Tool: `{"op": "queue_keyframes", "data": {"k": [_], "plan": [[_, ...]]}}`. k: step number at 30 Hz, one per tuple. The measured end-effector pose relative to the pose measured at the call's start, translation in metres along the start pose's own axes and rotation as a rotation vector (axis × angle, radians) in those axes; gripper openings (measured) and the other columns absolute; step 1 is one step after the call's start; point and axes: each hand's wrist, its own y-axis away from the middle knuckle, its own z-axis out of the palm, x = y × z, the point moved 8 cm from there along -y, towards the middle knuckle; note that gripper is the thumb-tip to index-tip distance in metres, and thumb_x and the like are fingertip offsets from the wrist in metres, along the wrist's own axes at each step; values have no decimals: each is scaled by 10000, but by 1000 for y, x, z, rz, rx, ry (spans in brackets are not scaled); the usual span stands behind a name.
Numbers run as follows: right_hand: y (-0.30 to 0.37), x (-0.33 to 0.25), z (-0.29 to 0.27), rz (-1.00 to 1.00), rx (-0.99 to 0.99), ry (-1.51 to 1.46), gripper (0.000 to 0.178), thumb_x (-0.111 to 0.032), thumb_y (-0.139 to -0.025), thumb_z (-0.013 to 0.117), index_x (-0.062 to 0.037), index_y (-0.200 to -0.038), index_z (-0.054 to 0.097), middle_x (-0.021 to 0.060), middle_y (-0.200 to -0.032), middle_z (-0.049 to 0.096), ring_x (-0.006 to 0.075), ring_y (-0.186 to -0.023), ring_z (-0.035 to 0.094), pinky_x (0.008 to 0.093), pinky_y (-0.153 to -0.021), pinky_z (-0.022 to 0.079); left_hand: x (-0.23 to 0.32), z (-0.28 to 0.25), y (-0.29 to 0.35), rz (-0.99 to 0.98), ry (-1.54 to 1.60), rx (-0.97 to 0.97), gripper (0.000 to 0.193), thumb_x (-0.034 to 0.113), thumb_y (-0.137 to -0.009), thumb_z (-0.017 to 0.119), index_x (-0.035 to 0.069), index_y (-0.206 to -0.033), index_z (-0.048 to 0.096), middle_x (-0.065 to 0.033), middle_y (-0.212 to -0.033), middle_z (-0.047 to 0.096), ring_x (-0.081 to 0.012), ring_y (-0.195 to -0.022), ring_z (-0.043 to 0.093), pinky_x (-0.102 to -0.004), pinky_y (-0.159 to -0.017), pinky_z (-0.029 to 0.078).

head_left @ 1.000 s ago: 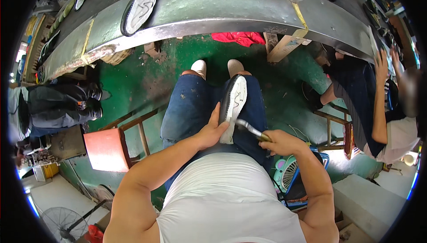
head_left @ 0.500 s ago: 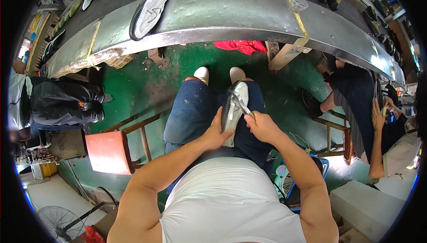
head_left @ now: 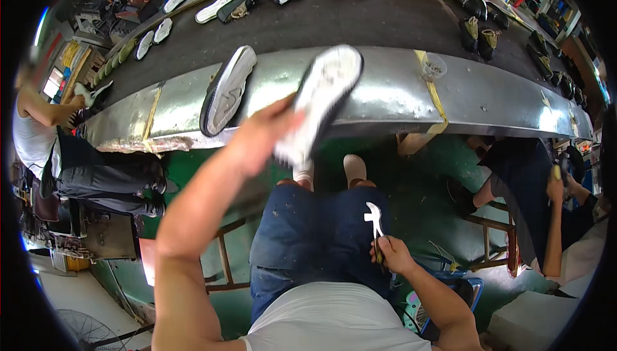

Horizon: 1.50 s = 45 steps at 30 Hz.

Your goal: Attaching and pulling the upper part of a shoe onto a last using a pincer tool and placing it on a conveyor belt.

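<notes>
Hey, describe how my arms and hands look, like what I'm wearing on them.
Your left hand and right hand are ungloved. No sleeves or watches show on your bare arms; the left hand is blurred, so rings there are unclear.

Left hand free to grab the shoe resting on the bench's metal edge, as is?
Probably not: the left hand is holding another shoe. Otherwise the way looks free: the resting shoe lies close by, uncovered.
</notes>
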Motion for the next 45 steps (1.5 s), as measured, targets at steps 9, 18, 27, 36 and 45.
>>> {"op": "queue_keyframes", "data": {"k": [9,18,27,36,45], "plan": [[-6,5,-1,37,-17,-165,431,-339,-1078,411,56,-1084,584,125,-898,674,191,-750,669,323,-703,548,109,-46,-238,632,-1680,502,469,294,-893,677,14,-1265,626,-202,-1301,623,-353,-1279,538,-438,-1038,453],[-9,-5,-11,23,-10,-207,493,-405,-1070,412,61,-1112,571,136,-918,673,222,-770,676,345,-715,549,102,-118,-227,239,-1422,411,492,376,-922,585,58,-1295,625,-191,-1304,628,-350,-1228,582,-433,-1033,469],[-5,3,3,5,-32,-136,432,-352,-1079,402,47,-1099,568,142,-904,669,220,-755,673,353,-718,557,50,-187,-94,-39,-382,132,583,290,-903,721,49,-1398,529,-117,-1176,664,-186,-984,668,-335,-860,547],[28,-58,18,-333,24,415,219,-219,-978,601,-5,-1021,608,98,-786,655,205,-678,647,337,-658,511,-141,8,83,295,109,-28,704,92,-876,740,95,-1503,421,-87,-1344,564,-153,-1221,520,-299,-1052,407],[72,-145,88,-243,-142,479,273,-190,-975,590,2,-1168,607,95,-878,675,191,-774,631,320,-745,508,-193,49,94,136,245,-181,570,232,-1021,585,144,-1508,303,-47,-1199,560,-119,-1125,511,-305,-997,426]]}}
